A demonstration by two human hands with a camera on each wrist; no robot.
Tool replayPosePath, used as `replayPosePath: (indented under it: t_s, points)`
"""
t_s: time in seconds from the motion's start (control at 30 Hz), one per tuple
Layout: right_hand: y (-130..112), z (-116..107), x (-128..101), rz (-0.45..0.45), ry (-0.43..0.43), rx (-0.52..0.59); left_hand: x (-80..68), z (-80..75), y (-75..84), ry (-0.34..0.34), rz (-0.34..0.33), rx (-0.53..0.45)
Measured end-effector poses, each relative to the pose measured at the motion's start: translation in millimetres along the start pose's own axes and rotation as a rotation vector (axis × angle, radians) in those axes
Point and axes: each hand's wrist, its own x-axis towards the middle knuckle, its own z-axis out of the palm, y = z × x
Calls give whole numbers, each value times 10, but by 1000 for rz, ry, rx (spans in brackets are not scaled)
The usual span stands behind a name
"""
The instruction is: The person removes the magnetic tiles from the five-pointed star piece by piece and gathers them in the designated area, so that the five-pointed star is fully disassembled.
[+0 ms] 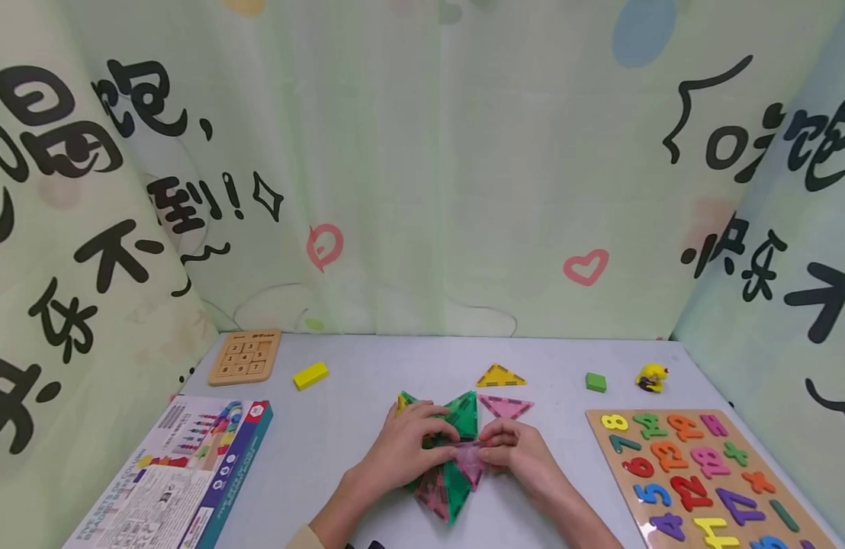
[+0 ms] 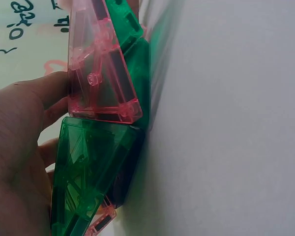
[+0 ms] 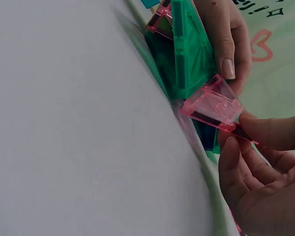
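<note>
A cluster of translucent green and pink magnetic triangle tiles (image 1: 457, 473) sits on the grey table (image 1: 354, 427) in front of me. My left hand (image 1: 422, 438) lies over its left side, fingers curled on a raised green tile (image 3: 189, 54) and thumb (image 2: 44, 91) against a pink tile (image 2: 101, 73). My right hand (image 1: 498, 450) pinches a small pink tile (image 3: 214, 105) between thumb and fingertips at the cluster's right edge. A second green tile (image 2: 88, 167) stands just below the pink one in the left wrist view.
Loose yellow (image 1: 501, 376) and pink (image 1: 505, 406) triangle tiles lie just behind the hands. A coloured number puzzle board (image 1: 704, 480) is at right, a printed box (image 1: 182, 473) at left, a wooden sliding puzzle (image 1: 245, 356), yellow block (image 1: 310, 375), green block (image 1: 596, 382) and small yellow figure (image 1: 652, 377) farther back.
</note>
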Motion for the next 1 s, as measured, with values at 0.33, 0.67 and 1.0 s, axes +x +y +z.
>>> replayPosePath:
  t_s: [0.33,0.67,1.0]
  points:
    - [69,-279,42,22,205,-191,-51,-41,-5,4,-15,1]
    - [97,-324,95,-87,259,-650,-114,-60,-31,10,-14,-5]
    - [-92,-92,183,-120,203,-560,-172,-76,-50,-13,-9,11]
